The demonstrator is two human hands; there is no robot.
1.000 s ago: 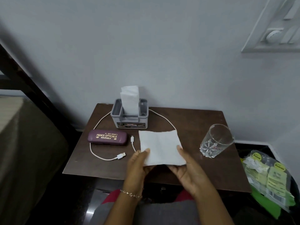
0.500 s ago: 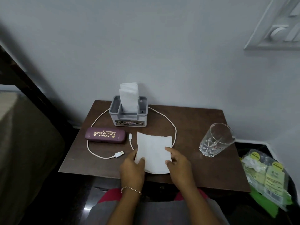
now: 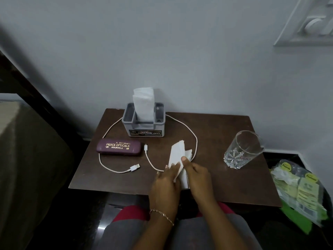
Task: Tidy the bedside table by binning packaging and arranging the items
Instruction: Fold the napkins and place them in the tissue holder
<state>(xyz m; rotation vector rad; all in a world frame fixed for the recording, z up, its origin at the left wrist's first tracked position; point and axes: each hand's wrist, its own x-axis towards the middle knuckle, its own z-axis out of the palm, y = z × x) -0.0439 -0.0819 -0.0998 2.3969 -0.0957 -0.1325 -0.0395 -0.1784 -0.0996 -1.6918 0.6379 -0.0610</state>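
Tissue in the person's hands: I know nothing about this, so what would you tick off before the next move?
1. Grip on the tissue: ok. The left hand and right hand both hold it, with the right thumb on top.
2. Fold tidy: not ok. The layers fan apart at the far edge.
3. Tissue free of the cable: cannot tell. Its far corner lies right beside the loop.
4. Glass out of the way: ok. It stands upright, apart to the right.
5. Room in the tissue holder: cannot tell. Spare tissues already stand in it.
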